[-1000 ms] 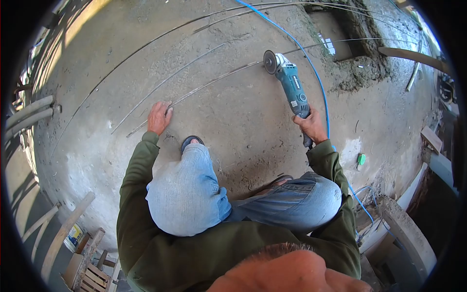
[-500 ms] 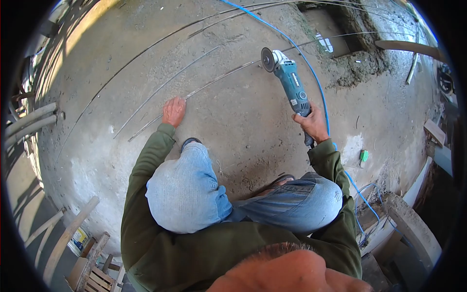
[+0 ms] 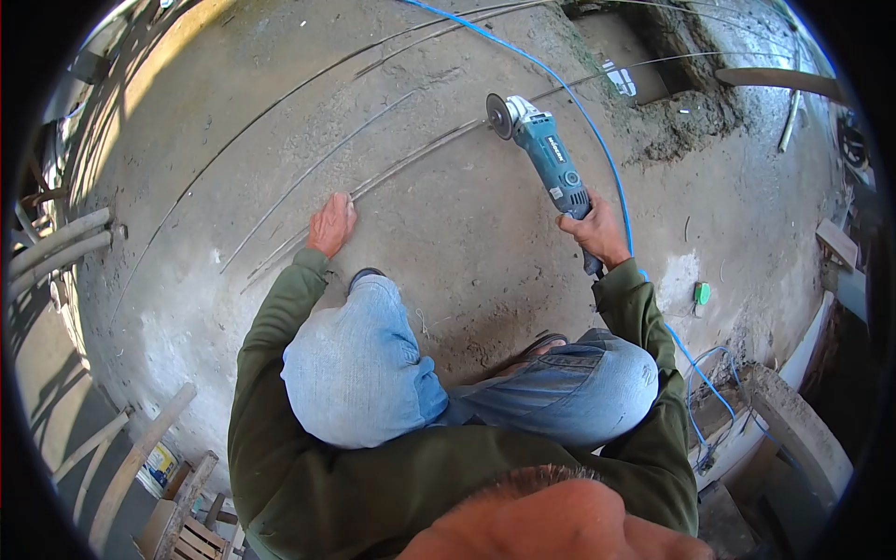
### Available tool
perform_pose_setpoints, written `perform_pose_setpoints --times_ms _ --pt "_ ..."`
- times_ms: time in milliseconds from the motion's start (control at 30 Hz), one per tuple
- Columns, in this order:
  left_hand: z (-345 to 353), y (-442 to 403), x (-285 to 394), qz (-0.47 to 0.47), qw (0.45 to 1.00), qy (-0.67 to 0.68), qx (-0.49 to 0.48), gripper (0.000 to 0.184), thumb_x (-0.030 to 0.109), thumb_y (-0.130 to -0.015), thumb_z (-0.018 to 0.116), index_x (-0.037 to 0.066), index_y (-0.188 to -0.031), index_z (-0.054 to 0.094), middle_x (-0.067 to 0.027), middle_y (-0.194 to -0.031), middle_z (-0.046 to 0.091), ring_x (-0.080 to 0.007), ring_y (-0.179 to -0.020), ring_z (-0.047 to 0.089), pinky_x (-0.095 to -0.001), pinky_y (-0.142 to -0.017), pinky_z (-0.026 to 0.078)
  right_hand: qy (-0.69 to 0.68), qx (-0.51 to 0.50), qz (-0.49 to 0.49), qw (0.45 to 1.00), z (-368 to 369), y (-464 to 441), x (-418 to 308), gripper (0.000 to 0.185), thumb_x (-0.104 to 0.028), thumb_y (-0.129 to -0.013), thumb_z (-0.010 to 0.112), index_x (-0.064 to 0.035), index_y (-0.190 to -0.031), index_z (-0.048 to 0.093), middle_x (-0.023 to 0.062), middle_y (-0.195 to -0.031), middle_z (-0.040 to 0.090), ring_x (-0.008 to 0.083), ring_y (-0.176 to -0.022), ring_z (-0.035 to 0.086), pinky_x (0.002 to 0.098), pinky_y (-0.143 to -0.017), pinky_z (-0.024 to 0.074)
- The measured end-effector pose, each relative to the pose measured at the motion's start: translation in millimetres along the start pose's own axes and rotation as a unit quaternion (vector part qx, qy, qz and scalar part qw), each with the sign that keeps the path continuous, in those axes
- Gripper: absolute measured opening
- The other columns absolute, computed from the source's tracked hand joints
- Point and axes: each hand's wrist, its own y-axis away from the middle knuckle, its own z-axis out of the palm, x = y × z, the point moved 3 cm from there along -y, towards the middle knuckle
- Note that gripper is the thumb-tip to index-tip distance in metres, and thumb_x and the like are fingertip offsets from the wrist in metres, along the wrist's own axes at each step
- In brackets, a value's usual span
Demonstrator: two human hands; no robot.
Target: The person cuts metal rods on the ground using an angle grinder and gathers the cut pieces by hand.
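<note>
My right hand (image 3: 597,231) is wrapped around the rear handle of a teal angle grinder (image 3: 553,161). Its cutting disc (image 3: 500,116) is at the far end, right by a long thin metal rod (image 3: 420,152); I cannot tell whether they touch. Closed on that rod, near its left end, is my left hand (image 3: 332,225), low over the ground. Beside the rod runs a second thin line, a rod or a shadow. Another thin rod (image 3: 317,166) lies farther left.
A blue cord (image 3: 597,131) curves past the grinder's right side. At the upper right is a pit (image 3: 644,56) with wet edges. A small green object (image 3: 702,293) lies on the right. Wooden poles (image 3: 61,245) stick in from the left. My knees (image 3: 359,364) are bent below.
The grinder has shifted slightly left, bringing its disc to the rod. My left hand has moved a little toward me, and the rod now shows as two separate lines.
</note>
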Motion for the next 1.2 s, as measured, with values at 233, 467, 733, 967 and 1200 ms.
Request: perform_pose_setpoints --times_ms 233,467,733,967,1200 --pt "-16 5 12 -0.012 0.999 0.033 0.0 0.02 0.017 -0.089 0.058 0.01 -0.107 0.062 -0.0115 -0.088 0.056 -0.0335 -0.073 0.062 -0.0452 -0.059 0.05 0.007 -0.02 -0.008 1.0 -1 -4 -14 0.052 -0.021 -0.064 0.073 0.003 -0.108 0.057 0.0014 -0.079 0.054 0.0111 -0.066 0.049 0.0274 -0.06 0.0423" --pt "-21 4 14 0.001 0.997 0.066 0.049 0.019 0.016 -0.088 0.06 0.01 -0.105 0.064 -0.0105 -0.085 0.056 -0.0327 -0.072 0.062 -0.044 -0.059 0.049 0.034 -0.019 -0.015 0.999 -1 -9 -6 0.053 -0.021 -0.066 0.073 0.0024 -0.11 0.057 0.0015 -0.077 0.054 0.0099 -0.06 0.049 0.0274 -0.055 0.0418" --pt "-26 3 17 -0.002 0.997 0.06 0.046 0.016 0.016 -0.087 0.061 0.01 -0.102 0.064 -0.0096 -0.084 0.056 -0.0322 -0.071 0.062 -0.0434 -0.057 0.049 0.037 -0.016 -0.039 0.998 0 -8 -12 0.054 -0.023 -0.066 0.073 0.0032 -0.11 0.057 0.0031 -0.079 0.055 0.0124 -0.066 0.051 0.0284 -0.06 0.0435" --pt "-28 1 14 0.003 0.996 0.04 0.076 0.016 0.015 -0.086 0.062 0.01 -0.101 0.064 -0.0095 -0.084 0.057 -0.0313 -0.07 0.063 -0.043 -0.056 0.05 0.043 -0.015 -0.004 0.999 -3 -6 -19 0.052 -0.019 -0.064 0.072 0.0047 -0.108 0.057 0.0039 -0.078 0.057 0.014 -0.069 0.051 0.0293 -0.065 0.0449" --pt "-29 5 15 0.011 0.996 0.037 0.084 0.02 0.016 -0.085 0.063 0.01 -0.104 0.065 -0.0085 -0.084 0.057 -0.0295 -0.07 0.063 -0.0413 -0.056 0.05 0.054 -0.016 -0.01 0.998 -4 -5 -24 0.052 -0.019 -0.064 0.071 0.0048 -0.109 0.057 0.0042 -0.078 0.057 0.0134 -0.069 0.051 0.029 -0.064 0.0447"
